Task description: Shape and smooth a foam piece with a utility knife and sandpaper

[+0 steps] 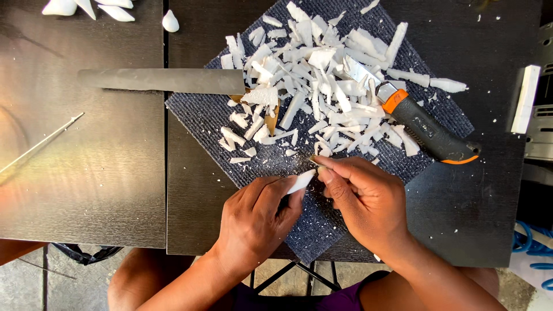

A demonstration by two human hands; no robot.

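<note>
Low in the middle of the frame, the left hand (259, 216) clenches a small white piece (302, 182), its long axis slanting up toward the right so that its free tip pokes out at the right hand (360, 193). That hand pinches a thin tool (320, 161) just above the tip; its blade is mostly hidden. Both work over a dark ribbed mat (311, 230), with white shavings (322, 80) and an orange-and-black knife (429, 129) higher up
</note>
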